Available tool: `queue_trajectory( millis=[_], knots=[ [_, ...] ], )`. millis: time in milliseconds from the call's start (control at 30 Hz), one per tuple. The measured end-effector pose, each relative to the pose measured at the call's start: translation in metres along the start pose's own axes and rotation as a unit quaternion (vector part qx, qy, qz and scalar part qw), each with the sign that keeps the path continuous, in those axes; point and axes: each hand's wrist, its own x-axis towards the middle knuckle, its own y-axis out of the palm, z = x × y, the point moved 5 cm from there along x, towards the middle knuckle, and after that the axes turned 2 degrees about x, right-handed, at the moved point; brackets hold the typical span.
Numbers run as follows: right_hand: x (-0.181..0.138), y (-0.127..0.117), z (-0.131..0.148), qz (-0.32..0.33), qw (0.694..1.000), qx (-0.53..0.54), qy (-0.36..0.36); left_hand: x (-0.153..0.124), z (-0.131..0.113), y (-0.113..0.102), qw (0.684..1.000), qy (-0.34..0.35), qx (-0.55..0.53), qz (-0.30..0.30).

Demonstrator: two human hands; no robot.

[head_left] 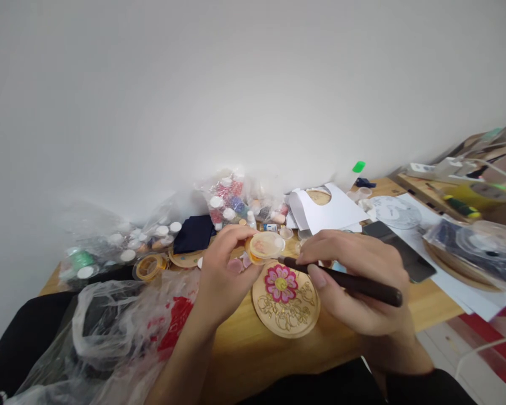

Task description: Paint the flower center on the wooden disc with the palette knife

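My left hand [221, 275] pinches a small round pot of pale orange-pink stuff [265, 246] and holds it tilted just above the table. My right hand [358, 281] is closed around a dark brown tool handle [349, 283], whose tip points left toward the pot. Below both hands a round wooden disc [285, 301] lies flat on the wooden table [434, 306]. It bears a gold outlined flower pattern, and one flower is filled in pink with a yellow centre.
Plastic bags [109, 332] lie at the front left. Bags of small pots and jars [231, 205] crowd the back by the white wall. White papers [333, 211], a dark phone [400, 250] and wrapped discs [480, 247] are at the right.
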Motion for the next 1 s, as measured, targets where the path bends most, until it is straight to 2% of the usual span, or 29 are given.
queue_trajectory(
  millis=[100,300,500,700,1000],
  knots=[
    [0.0003,-0.0008,-0.0011,0.016,1.000,0.005,0.008,-0.0009,0.0039,-0.0014,1.000,-0.003,0.008,-0.009],
    [-0.0023,-0.0043,-0.0030,-0.005,1.000,0.006,0.015,-0.0010,0.0046,-0.0009,1.000,-0.006,0.008,-0.007],
    [-0.0022,-0.0008,-0.0042,0.044,0.999,0.007,0.022,-0.0006,0.0054,-0.0017,1.000,-0.014,0.007,-0.012],
    [-0.0025,0.0008,-0.0024,0.062,0.998,0.023,0.011,-0.0007,0.0060,-0.0015,1.000,-0.020,0.007,-0.008],
    [-0.0008,-0.0020,-0.0021,0.041,0.998,0.050,0.008,0.0005,0.0018,0.0009,1.000,-0.001,-0.007,0.009]
  ],
)
